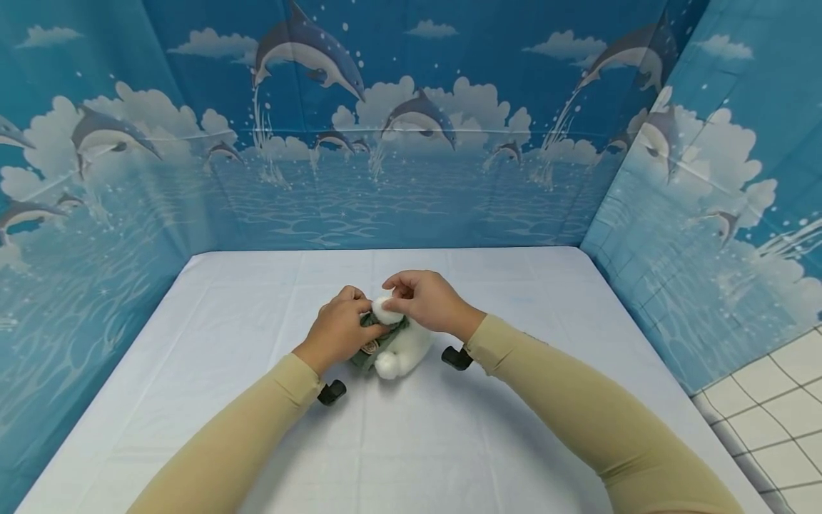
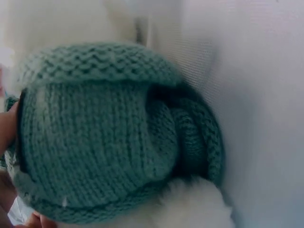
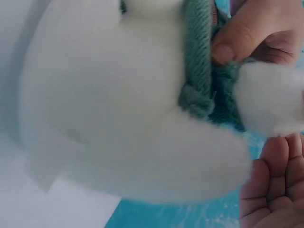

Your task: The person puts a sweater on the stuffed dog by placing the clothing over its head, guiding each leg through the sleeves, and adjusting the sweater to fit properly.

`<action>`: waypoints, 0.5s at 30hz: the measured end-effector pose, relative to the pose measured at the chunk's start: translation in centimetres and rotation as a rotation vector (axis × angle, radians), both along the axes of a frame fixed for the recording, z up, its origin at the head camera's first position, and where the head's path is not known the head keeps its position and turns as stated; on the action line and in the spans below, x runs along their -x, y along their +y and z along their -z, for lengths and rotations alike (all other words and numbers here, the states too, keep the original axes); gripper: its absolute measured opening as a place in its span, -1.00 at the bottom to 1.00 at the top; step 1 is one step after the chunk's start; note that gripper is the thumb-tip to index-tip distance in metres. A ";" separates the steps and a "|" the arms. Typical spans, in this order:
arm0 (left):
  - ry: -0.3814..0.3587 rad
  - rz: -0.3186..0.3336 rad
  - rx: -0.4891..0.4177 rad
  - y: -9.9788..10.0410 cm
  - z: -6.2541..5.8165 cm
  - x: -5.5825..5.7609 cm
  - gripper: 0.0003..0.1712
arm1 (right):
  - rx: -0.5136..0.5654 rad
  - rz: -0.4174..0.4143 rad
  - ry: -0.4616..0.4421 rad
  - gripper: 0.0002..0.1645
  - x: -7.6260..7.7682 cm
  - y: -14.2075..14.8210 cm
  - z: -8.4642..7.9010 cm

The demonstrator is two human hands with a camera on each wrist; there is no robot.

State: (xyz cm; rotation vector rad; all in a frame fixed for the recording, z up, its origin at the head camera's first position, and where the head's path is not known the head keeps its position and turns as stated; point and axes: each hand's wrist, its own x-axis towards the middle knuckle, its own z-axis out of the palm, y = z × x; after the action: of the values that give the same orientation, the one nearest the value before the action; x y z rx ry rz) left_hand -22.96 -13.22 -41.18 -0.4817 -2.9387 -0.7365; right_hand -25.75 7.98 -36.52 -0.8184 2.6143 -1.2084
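A white plush toy (image 1: 414, 350) with a green knitted garment (image 1: 363, 359) on it lies on the table under both hands. My left hand (image 1: 339, 325) grips the garment's edge; in the right wrist view its thumb (image 3: 237, 40) presses the knit beside a white paw (image 3: 270, 97). That paw sticks out past the knit, and my right hand (image 1: 432, 301) holds it with thumb and curled fingers. Ribbed green knit (image 2: 90, 128) fills much of the left wrist view, with a gap at its right side. The toy's head cannot be made out.
A white cloth (image 1: 411, 442) covers the table. Blue dolphin-print curtains (image 1: 411, 200) stand behind and at both sides. A black wrist camera mount (image 1: 331, 392) hangs under the left wrist, another black mount (image 1: 457, 358) under the right. White tiles (image 1: 770, 414) show at the right.
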 end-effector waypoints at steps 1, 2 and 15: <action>0.000 0.002 0.000 0.0 0.0 0.0 -0.60 | -0.023 -0.021 0.019 -0.59 -0.1 0.0 0.1; -0.002 0.003 0.000 0.0 0.0 0.0 -0.59 | -0.049 -0.050 0.043 -0.55 -0.1 0.0 0.3; -0.021 0.005 0.074 -0.1 -0.1 0.0 -0.43 | -0.107 0.019 0.132 -0.76 0.1 -0.2 1.2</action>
State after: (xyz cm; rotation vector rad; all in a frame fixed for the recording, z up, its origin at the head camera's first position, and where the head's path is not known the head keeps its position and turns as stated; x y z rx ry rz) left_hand -22.99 -13.32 -41.08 -0.4898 -2.9942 -0.6398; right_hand -25.81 7.80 -37.67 -0.8828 2.7696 -1.0424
